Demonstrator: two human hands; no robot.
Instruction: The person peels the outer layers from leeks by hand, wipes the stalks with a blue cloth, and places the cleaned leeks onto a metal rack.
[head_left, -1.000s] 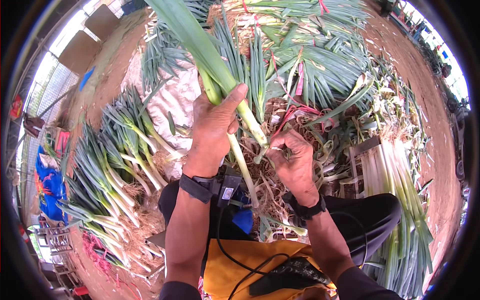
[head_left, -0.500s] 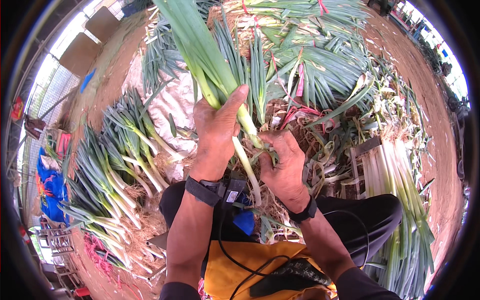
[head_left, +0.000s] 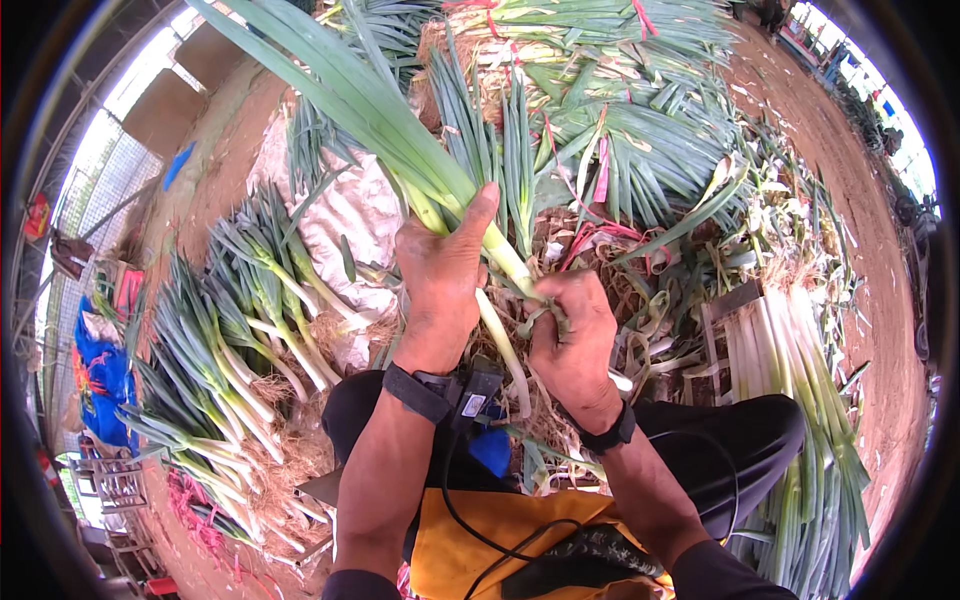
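I hold a long leek (head_left: 380,120) slanting from the upper left down toward my lap. My left hand (head_left: 445,275) grips its pale green stalk just below the broad leaves. My right hand (head_left: 572,335) is closed on the white lower shaft near the root end, with a strip of outer skin under the fingers. The white shaft (head_left: 500,345) shows between the two hands. Both wrists wear dark bands.
A heap of trimmed leeks (head_left: 225,340) lies to my left on the dirt. Another row of leeks (head_left: 800,390) lies at my right. Bundles of leeks tied with red strips (head_left: 600,110) are stacked ahead. A white sack (head_left: 340,215) and dry trimmings cover the ground.
The right hand has slid up the white shaft toward the left hand and closed tighter on it. The leek has tipped slightly more upright.
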